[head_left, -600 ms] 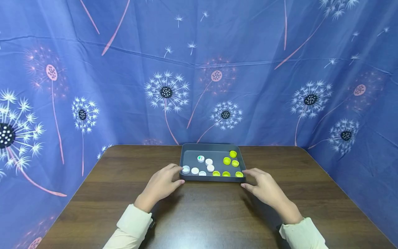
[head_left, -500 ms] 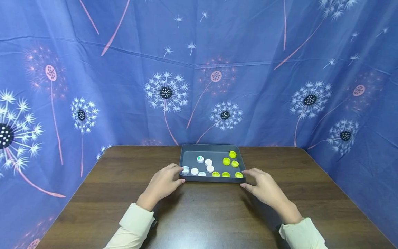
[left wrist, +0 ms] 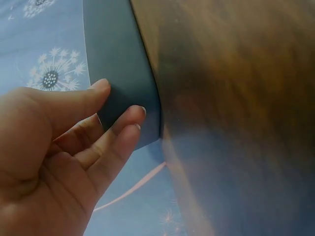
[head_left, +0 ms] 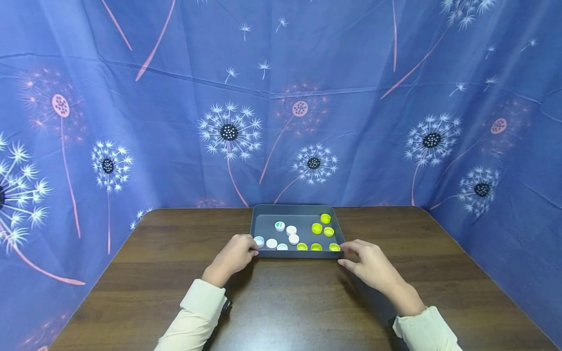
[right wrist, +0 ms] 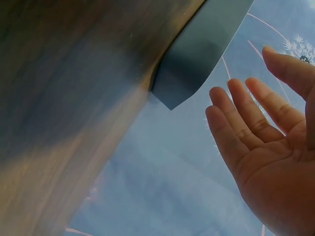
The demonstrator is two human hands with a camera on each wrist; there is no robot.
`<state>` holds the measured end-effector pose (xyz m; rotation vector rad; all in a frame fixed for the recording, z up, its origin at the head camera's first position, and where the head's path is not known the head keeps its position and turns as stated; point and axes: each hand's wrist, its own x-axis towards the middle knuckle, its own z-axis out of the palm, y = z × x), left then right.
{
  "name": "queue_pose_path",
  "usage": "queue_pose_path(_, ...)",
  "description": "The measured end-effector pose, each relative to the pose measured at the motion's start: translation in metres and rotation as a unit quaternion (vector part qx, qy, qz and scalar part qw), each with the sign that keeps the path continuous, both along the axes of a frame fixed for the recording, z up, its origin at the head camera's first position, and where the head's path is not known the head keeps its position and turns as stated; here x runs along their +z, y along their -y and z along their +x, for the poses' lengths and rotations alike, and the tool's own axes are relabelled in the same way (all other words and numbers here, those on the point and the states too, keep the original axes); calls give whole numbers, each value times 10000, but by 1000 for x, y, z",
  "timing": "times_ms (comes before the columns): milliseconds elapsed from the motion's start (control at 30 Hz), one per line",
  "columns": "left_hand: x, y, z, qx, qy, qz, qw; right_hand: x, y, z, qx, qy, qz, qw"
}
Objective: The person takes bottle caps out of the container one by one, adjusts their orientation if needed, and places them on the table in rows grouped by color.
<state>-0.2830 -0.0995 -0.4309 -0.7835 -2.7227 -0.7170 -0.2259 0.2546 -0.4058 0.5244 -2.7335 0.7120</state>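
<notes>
Two-handed at gray tray (head_left: 298, 254) near tabletop's (head_left: 281, 297) far edge: pinching near-left corner with left hand (head_left: 234, 254), holding right hand (head_left: 373, 265) spread beside near-right corner. Looks light, stiff; grip short sides, level for loose bottle caps (head_left: 293, 239).

We cannot resolve the green mark (head_left: 278, 224) on one white cap (head_left: 280, 227): too small. The near wall of the tray (head_left: 298, 254) partly hides the yellow caps (head_left: 316, 247) behind it. In the left wrist view, we find the surface (left wrist: 236, 98) blurred.
</notes>
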Motion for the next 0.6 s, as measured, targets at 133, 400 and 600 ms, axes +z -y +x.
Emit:
queue_pose_path(133, 0, 2, -1, -145, -215, 15, 9997, 0, 0, -2, 18, -38, 3, 10000)
queue_pose_path(400, 2, 5, 1, -274, -254, -63, 9993, -2, -1, -3, 92, -4, -73, 9999)
queue_pose_path(600, 2, 7, 5, -258, -81, -87, 9996, -3, 0, -2, 123, 11, -109, 9999)
